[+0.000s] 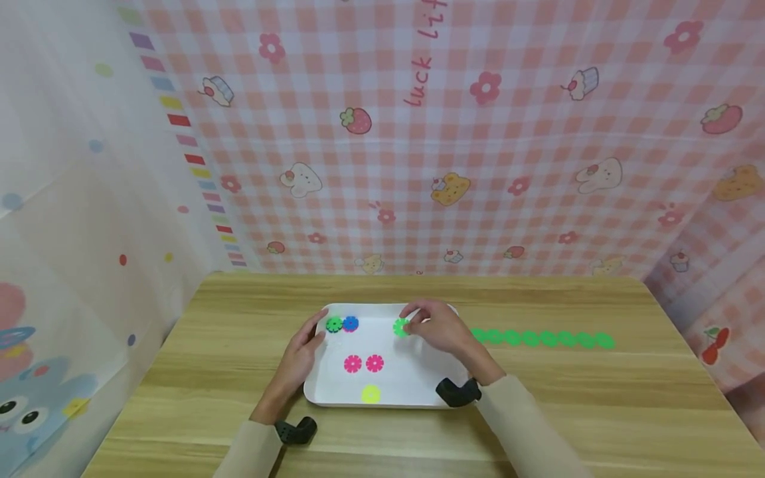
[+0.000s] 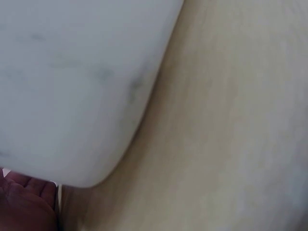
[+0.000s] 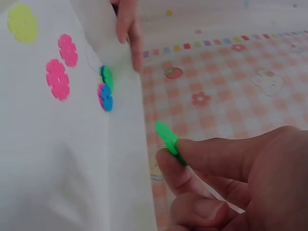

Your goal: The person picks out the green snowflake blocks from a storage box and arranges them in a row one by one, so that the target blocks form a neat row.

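My right hand (image 1: 435,325) is above the right half of a white tray (image 1: 412,385). Its thumb and forefinger pinch a green notched snowflake disc (image 3: 166,132), seen nearly edge-on in the right wrist view. At the tray's left rim, my left hand (image 1: 299,355) grips the edge near the far corner, thumb on the inner side. Close to those fingers lie a green disc (image 1: 334,324) and a blue disc (image 1: 350,323), each overlapping another disc. Two pink discs, a left one (image 1: 352,364) and a right one (image 1: 374,363), lie mid-tray. A yellow disc (image 1: 370,394) is by the near rim.
A row of several green discs (image 1: 548,338) stretches rightward from the tray across the wooden table (image 1: 597,398). Behind the table hangs a pink checked cloth (image 1: 382,166). Each wrist carries a black camera mount, the left one (image 1: 297,431) and the right one (image 1: 457,393).
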{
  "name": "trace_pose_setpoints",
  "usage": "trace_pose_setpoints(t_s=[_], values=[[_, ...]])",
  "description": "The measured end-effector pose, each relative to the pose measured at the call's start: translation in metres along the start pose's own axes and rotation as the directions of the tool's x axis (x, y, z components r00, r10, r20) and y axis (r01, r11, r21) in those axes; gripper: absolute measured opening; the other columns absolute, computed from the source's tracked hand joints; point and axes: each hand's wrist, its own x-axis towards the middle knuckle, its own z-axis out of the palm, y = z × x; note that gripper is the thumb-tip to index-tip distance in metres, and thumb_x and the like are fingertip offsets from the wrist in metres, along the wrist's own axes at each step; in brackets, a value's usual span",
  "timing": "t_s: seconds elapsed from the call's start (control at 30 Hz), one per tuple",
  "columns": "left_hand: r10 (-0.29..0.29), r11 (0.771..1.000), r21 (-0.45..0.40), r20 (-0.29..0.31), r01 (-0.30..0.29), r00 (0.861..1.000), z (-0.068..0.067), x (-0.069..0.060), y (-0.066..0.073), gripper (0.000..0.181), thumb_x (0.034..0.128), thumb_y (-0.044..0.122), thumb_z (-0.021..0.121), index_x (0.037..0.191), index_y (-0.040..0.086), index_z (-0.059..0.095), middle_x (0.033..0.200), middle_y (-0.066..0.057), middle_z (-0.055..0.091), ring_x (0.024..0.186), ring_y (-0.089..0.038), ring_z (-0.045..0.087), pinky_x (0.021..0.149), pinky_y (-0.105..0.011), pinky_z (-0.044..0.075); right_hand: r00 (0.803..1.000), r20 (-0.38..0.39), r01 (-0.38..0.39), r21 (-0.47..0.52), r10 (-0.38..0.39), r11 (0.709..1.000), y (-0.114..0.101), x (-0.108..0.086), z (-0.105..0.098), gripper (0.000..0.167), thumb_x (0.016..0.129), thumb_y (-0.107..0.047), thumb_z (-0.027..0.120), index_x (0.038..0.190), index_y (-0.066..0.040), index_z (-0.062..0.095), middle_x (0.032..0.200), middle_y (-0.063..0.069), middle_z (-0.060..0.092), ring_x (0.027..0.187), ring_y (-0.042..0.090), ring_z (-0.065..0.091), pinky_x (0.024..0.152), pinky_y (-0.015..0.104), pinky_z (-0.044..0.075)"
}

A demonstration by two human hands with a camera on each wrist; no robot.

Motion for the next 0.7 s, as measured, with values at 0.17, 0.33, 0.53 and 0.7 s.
trace_pose_setpoints(t_s=[0.17,0.33,0.53,0.7], values=[[-0.006,1.0,-0.008,0.012,0.006,1.0,-0.001,0.0,0.0,0.047,0.1068,0.013,0.036,0.153,0.017,0.037,0.165,-0.008,0.02,0.153,-0.024,0.01,0.124,-0.046,0.007,0.999,-0.051,0.0,0.002,0.0,1.0,0.008,-0.013,-0.024,0.016,0.09,-0.009,0.068,0.106,-0.011,0.07,0.087,0.003,0.067,0.082,0.019,0.062,0.067,0.029,0.045],[0.001,1.0,-0.01,0.011,-0.001,1.0,-0.001,0.0,-0.001,0.046,0.1067,0.013,0.036,0.153,0.016,0.038,0.164,-0.008,0.021,0.153,-0.025,0.011,0.124,-0.046,0.007,0.996,-0.086,0.029,0.03,-0.027,0.999,0.023,-0.027,-0.047,0.02,0.094,-0.011,0.065,0.114,-0.01,0.068,0.092,0.006,0.067,0.091,0.03,0.066,0.074,0.033,0.051],[0.017,1.0,-0.015,0.008,-0.017,1.0,-0.001,0.0,-0.002,0.046,0.1065,0.011,0.037,0.153,0.014,0.038,0.164,-0.01,0.022,0.152,-0.026,0.012,0.124,-0.048,0.009,0.988,-0.153,0.001,0.057,0.008,0.998,0.044,-0.043,-0.082,0.026,0.096,-0.018,0.065,0.121,-0.009,0.063,0.097,0.009,0.064,0.09,0.029,0.066,0.068,0.034,0.052],[0.02,1.0,-0.018,0.019,-0.02,1.0,-0.002,0.0,-0.001,0.046,0.1066,0.011,0.036,0.153,0.014,0.037,0.164,-0.009,0.022,0.153,-0.024,0.012,0.124,-0.046,0.008,0.979,-0.202,-0.003,0.043,0.011,0.999,0.061,-0.06,-0.113,0.031,0.098,-0.02,0.062,0.126,-0.006,0.06,0.103,0.011,0.064,0.089,0.013,0.065,0.07,0.029,0.051]])
